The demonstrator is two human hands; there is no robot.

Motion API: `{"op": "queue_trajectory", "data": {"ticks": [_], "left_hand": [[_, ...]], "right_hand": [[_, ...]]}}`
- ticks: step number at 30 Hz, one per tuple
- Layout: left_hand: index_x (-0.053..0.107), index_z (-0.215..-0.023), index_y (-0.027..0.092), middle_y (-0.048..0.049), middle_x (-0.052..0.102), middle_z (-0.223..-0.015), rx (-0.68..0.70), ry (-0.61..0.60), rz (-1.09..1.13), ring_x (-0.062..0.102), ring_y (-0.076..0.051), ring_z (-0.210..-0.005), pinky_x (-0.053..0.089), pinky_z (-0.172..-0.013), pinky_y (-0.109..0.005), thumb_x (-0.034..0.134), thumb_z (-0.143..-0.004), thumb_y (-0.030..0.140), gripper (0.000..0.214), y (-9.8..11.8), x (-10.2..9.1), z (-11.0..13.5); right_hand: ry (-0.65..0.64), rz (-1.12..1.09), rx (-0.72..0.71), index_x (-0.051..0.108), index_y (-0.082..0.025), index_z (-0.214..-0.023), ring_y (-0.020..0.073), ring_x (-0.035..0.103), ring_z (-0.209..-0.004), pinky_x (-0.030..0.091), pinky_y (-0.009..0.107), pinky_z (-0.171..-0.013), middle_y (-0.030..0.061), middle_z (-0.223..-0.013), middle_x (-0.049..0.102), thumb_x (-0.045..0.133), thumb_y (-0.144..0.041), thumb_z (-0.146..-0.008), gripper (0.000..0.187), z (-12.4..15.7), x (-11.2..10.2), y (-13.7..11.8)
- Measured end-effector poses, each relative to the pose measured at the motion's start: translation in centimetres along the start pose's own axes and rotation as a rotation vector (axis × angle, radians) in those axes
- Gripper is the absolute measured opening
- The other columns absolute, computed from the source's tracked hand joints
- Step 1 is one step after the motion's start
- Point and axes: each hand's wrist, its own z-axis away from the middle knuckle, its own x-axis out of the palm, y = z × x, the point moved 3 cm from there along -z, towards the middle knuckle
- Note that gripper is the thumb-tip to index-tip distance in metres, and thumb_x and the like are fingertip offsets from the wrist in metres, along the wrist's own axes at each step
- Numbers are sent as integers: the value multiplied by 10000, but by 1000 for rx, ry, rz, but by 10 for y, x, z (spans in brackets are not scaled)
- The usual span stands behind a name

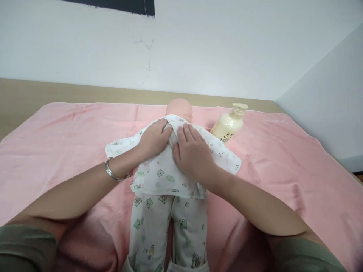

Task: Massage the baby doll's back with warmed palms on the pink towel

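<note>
A baby doll with a bare, smooth head (pixel 179 108) lies stretched out, its legs towards me. It wears a white printed top (pixel 167 177) with both sleeves spread to the sides and matching trousers (pixel 188 223). My left hand (pixel 155 138), a silver bangle on its wrist, rests flat on the upper left of the top. On the upper right, my right hand (pixel 194 151) lies palm down with its fingers stretched out. A narrow gap separates the two hands just below the doll's neck. The doll's face does not show.
A pump bottle of cream-coloured liquid (pixel 229 122) leans at an angle beside the doll's right-hand sleeve. Beneath everything spreads a pink blanket (pixel 70 151), over a wooden surface (pixel 25 92). A white wall (pixel 212 49) rises behind it, and another closes the right side.
</note>
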Motion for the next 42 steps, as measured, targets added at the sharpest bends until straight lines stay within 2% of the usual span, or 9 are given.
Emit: {"op": "queue_trajectory", "data": {"ticks": [3,10,14,17,21,25,31,36,42], "left_hand": [[643,-1065,160,-142,712,-1182,2,4,-23,653,-302,-1112,509,-1055,-505,288,-983,348,410,-2,2,-1],[529,-1413,48,-182,500,-1563,238,110,-66,393,-309,-1520,296,-1302,-507,303,-973,308,558,10,19,29],[492,-1473,78,-151,494,-1576,153,118,46,374,-321,-1529,244,-1316,-547,349,-945,314,595,-1,22,23],[468,-1497,100,-141,451,-1609,86,146,131,306,-329,-1564,179,-1330,-564,369,-942,344,615,-10,24,18],[508,-1452,162,-118,475,-1593,84,208,194,338,-308,-1547,206,-1323,-557,401,-929,351,566,-14,27,19],[530,-1410,154,-135,525,-1529,111,242,201,432,-306,-1467,281,-1291,-541,384,-928,350,540,-14,27,20],[562,-1345,174,-118,603,-1414,185,261,167,513,-304,-1330,388,-1201,-533,387,-930,343,482,-13,26,19],[571,-1329,152,-135,603,-1412,203,292,172,519,-300,-1328,371,-1218,-532,394,-922,336,480,-16,28,18],[566,-1355,174,-119,604,-1426,194,265,157,511,-293,-1343,374,-1222,-518,406,-922,350,494,-16,27,19]], "right_hand": [[-40,-45,-47,426,13,-1521,355,338,-1549,323,540,-1275,252,-1609,410,339,-289,-1028,584,0,1,-1],[20,-243,95,464,-10,-1470,359,408,-1500,316,594,-1261,238,-1560,482,345,-388,-1011,607,-31,14,40],[23,-280,15,560,-101,-1387,350,463,-1458,380,590,-1221,197,-1520,538,394,-323,-982,490,-25,-2,33],[90,-305,-23,495,-150,-1467,312,368,-1533,378,559,-1235,143,-1625,424,426,-278,-957,530,-17,-18,24],[180,-270,9,449,-145,-1506,298,226,-1598,270,588,-1284,131,-1672,344,414,-249,-948,569,-15,-15,22],[34,-265,-6,524,-115,-1444,338,332,-1553,268,630,-1270,183,-1616,430,375,-300,-987,516,-18,0,23],[220,-304,-34,443,-179,-1507,287,220,-1602,288,602,-1273,121,-1678,338,402,-267,-962,553,-18,-7,27],[101,-306,-44,536,-120,-1429,324,347,-1548,275,628,-1269,184,-1590,467,376,-278,-976,506,-19,6,27],[259,-311,-53,471,-191,-1485,283,244,-1595,283,610,-1268,118,-1672,353,397,-271,-968,529,-19,-11,26]]}}
